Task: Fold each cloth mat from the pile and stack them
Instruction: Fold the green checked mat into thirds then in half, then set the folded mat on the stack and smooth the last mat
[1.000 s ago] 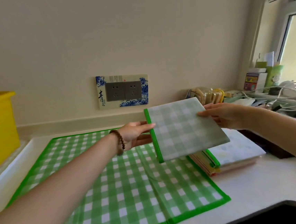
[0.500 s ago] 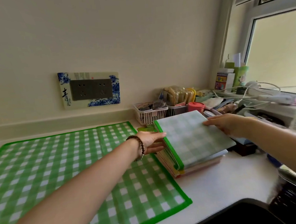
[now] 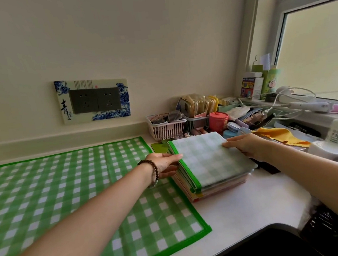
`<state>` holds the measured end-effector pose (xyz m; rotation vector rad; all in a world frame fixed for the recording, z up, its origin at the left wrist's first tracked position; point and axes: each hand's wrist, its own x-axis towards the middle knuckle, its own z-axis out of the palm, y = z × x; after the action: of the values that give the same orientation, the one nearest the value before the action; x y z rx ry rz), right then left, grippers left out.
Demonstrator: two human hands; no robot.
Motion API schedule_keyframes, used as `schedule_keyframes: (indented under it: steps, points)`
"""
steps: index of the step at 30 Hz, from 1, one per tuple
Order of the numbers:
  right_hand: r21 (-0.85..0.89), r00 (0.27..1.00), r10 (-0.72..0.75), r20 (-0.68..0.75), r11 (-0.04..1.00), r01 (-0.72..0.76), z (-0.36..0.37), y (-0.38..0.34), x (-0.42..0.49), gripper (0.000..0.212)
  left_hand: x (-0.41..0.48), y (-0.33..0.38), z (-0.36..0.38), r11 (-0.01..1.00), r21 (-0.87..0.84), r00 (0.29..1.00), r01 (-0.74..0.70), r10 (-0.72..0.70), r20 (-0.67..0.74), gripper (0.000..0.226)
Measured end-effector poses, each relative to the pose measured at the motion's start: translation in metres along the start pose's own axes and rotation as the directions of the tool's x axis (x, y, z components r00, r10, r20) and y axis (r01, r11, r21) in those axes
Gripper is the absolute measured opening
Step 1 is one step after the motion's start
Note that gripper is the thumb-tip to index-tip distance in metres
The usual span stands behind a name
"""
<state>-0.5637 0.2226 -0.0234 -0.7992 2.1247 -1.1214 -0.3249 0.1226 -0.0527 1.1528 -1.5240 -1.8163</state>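
Head view — left hand (image 3: 163, 163) and right hand (image 3: 246, 147) touch folded mat (image 3: 210, 161) atop stack (image 3: 221, 188).

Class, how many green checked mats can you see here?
2: a flat mat spread on the counter at left, and a folded mat atop the stack. Its lower layers may hide more.

Both forearms (image 3: 94, 215) bare — a bracelet (image 3: 155, 169) of dark brown round beads circles the left wrist.

Both arms reach forward, bare. Left hand (image 3: 163, 163) fingers straight, pointing right. Right hand (image 3: 246, 146) palm down, fingers straight.
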Motion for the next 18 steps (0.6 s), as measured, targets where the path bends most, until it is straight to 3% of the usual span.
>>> schedule_keyframes:
  steps: [7, 9, 13, 18]
  points:
    - [-0.183, 0.994, -0.104, -0.020, 0.978, 0.099, 0.007, -0.001, -0.003, 0.045, -0.008, -0.003, -0.005, 1.000, 0.014, 1.000, -0.021, 0.020, 0.013, 0.038]
    - [-0.307, 0.981, -0.188, -0.038, 0.937, 0.168, 0.010, -0.004, -0.007, 0.047, -0.013, -0.004, -0.010, 0.999, 0.040, 0.999, -0.035, 0.034, 0.021, 0.036]
    - [-0.515, 0.854, -0.513, -0.092, 0.758, 0.400, 0.015, -0.018, -0.024, 0.052, -0.024, -0.005, -0.028, 0.992, 0.091, 0.996, -0.089, 0.088, 0.022, 0.033]
    - [-0.472, 0.714, -0.700, -0.002, 0.630, 0.617, 0.051, -0.047, -0.060, 0.045, -0.042, -0.006, -0.064, 0.969, 0.193, 0.987, -0.157, 0.159, 0.006, 0.038]
